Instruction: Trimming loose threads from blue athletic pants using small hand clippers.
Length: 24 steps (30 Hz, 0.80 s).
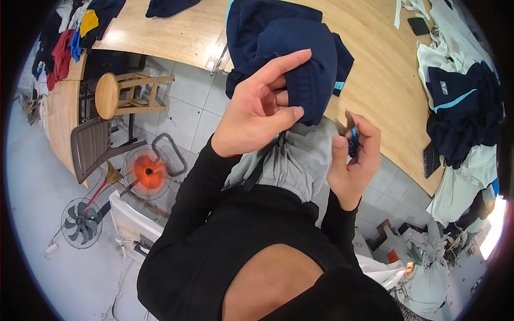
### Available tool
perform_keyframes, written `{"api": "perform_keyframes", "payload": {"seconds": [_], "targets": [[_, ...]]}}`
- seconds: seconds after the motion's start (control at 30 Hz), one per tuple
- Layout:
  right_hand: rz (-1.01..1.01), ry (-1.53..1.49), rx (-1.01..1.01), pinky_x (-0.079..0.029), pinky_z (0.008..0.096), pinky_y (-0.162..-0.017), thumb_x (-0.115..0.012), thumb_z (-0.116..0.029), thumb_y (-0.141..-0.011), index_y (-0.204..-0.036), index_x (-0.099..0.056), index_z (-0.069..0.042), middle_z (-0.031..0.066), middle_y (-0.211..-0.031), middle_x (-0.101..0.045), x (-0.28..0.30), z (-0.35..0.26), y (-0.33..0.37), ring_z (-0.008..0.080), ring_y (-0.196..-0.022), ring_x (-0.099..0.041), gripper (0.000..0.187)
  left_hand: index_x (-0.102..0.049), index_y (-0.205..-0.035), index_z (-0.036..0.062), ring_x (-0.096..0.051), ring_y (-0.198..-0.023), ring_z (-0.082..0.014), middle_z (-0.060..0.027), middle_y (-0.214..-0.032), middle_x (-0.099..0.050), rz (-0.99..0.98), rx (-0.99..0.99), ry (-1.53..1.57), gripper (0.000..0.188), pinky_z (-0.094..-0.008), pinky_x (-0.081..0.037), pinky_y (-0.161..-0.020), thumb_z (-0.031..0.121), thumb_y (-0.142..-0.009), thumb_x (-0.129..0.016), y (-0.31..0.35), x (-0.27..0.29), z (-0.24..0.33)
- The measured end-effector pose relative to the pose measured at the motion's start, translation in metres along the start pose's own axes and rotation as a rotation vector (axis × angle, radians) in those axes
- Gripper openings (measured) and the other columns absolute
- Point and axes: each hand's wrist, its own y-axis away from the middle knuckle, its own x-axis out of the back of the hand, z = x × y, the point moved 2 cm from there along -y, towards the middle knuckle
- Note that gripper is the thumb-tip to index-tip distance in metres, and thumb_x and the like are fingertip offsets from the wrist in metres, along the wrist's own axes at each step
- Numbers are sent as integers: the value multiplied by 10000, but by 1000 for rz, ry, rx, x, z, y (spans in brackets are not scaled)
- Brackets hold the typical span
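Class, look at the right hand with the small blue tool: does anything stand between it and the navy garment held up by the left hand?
Nothing visible does. The right hand holds the blue tool just right of the navy garment, which the left hand pinches; only a small open gap separates them.

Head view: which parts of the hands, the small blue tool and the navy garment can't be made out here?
- Small blue tool: mostly wrapped by the right hand; its kind and its tip are hidden.
- Navy garment: top cut off by the picture's upper edge; the pinched spot is covered by the left hand.
- Left fingers: partly tucked under the fold.
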Motion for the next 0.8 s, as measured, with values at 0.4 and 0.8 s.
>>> {"api": "perform_keyframes", "payload": {"seconds": [0.4,0.8], "targets": [[68,243,177,-457,321,-580,-954,-68,-800,-1073,-704,24,96,-765,-677,-10,-18,-15,215,-628,-637,382,-447,-1659,52,-442,-805,9,47,-1051,-540,9,-80,-175,814,-167,-369,-664,-191,-895,-591,9,-6,0],[87,156,189,-482,320,-584,-948,-54,-805,-1044,-702,26,119,-823,-723,-15,-10,-14,217,-641,-660,352,-461,-1648,53,-569,-912,7,2,-1137,-638,20,-79,-224,799,-167,-445,-727,-185,-895,-585,7,-9,5]]}}
